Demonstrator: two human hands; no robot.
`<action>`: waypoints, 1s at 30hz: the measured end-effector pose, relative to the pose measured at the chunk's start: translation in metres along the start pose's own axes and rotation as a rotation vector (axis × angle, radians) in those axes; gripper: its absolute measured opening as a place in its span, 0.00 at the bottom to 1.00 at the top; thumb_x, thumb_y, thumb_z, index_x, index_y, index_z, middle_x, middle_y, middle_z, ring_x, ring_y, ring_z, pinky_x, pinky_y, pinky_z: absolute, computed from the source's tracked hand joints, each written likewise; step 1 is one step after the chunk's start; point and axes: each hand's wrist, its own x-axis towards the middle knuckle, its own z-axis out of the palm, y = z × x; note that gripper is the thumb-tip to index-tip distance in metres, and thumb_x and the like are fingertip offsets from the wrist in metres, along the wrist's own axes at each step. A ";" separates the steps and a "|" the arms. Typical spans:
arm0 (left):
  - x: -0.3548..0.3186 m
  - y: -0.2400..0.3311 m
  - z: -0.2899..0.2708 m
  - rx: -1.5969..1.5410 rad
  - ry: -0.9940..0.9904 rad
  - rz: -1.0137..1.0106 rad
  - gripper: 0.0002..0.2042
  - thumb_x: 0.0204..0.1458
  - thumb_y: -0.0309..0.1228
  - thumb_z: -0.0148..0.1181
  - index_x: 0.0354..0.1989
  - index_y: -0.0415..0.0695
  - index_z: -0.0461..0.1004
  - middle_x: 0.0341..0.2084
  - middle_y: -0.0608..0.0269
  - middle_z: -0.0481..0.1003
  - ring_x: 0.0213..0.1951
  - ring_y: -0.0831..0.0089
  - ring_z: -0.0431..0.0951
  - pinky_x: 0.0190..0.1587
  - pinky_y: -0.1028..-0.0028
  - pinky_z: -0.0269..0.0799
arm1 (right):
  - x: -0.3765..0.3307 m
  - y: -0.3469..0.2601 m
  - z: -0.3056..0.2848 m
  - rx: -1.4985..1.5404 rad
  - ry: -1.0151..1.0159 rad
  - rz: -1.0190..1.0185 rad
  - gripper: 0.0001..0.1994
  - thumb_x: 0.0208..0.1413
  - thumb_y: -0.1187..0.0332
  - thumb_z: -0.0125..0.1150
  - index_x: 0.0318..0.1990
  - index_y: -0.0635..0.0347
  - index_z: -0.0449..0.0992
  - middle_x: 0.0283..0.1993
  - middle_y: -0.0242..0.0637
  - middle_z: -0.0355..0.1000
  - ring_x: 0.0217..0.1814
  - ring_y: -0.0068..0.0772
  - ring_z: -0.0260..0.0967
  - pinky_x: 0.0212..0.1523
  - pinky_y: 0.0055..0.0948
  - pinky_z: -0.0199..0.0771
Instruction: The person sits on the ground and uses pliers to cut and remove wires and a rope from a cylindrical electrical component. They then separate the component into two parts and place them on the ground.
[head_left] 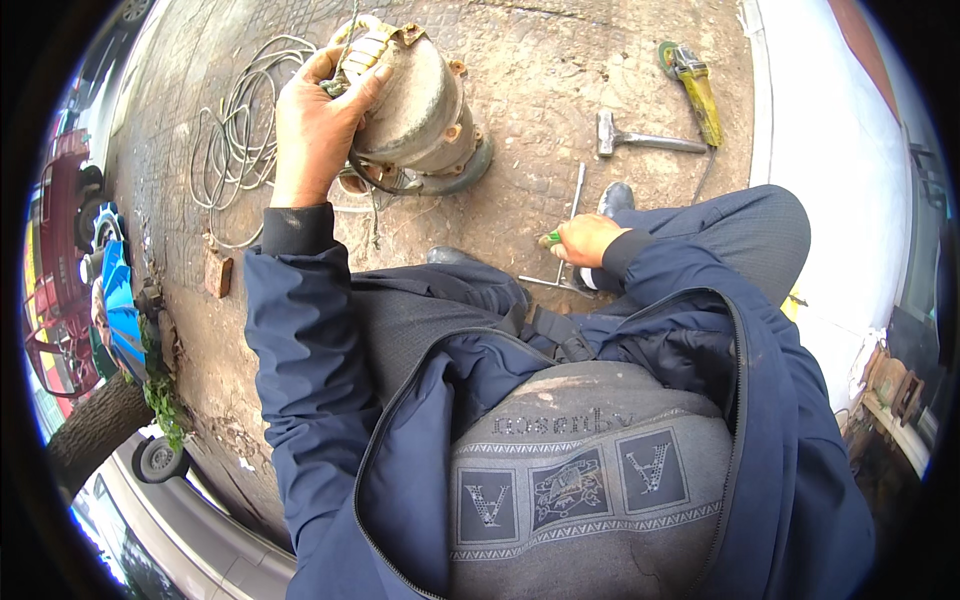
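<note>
A grimy, rounded metal pump (415,105) with bolt lugs stands tilted on the ground, at the upper middle. My left hand (320,130) is closed around the fitting at its top left, thumb on the casing, where pale wrapping (365,52) and a cord show. Lower right of the pump, my right hand (592,240) is closed on a green-handled tool (551,239); its kind is hidden by my fingers. A thin metal rod (579,188) lies just beyond that hand, and a T-shaped metal bar (555,284) lies just below it, between my feet.
A hammer (650,140) and a yellow angle grinder (695,92) lie at the upper right, beside a white panel (825,160). Coiled cable (232,150) spreads left of the pump, above a brick piece (217,273). A tree trunk (95,432) and parked car (205,530) stand farther left.
</note>
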 end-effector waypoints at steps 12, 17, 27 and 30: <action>-0.001 -0.004 0.000 0.025 0.046 -0.031 0.23 0.58 0.36 0.75 0.56 0.34 0.79 0.38 0.61 0.85 0.32 0.82 0.79 0.37 0.77 0.77 | 0.002 0.004 0.007 -0.007 0.033 -0.008 0.21 0.63 0.55 0.59 0.39 0.68 0.85 0.38 0.60 0.81 0.45 0.62 0.82 0.50 0.54 0.80; -0.002 -0.005 0.004 0.028 0.107 0.045 0.23 0.57 0.37 0.76 0.55 0.34 0.80 0.38 0.60 0.85 0.35 0.81 0.80 0.40 0.76 0.78 | 0.002 0.002 0.003 -0.027 -0.035 0.032 0.22 0.63 0.52 0.59 0.40 0.67 0.86 0.42 0.58 0.83 0.49 0.59 0.82 0.53 0.52 0.80; 0.004 -0.009 0.005 0.108 0.146 0.060 0.23 0.55 0.39 0.78 0.51 0.32 0.82 0.39 0.56 0.86 0.37 0.76 0.82 0.42 0.74 0.79 | -0.002 0.000 0.001 -0.033 -0.034 0.042 0.23 0.65 0.52 0.58 0.42 0.66 0.86 0.44 0.56 0.83 0.51 0.58 0.82 0.54 0.52 0.80; 0.006 -0.014 0.007 0.151 0.185 0.135 0.22 0.56 0.40 0.78 0.51 0.37 0.82 0.26 0.71 0.79 0.21 0.88 0.69 0.25 0.82 0.64 | -0.004 -0.002 -0.001 -0.048 -0.049 0.038 0.22 0.65 0.51 0.58 0.45 0.64 0.86 0.46 0.54 0.83 0.53 0.57 0.81 0.56 0.51 0.80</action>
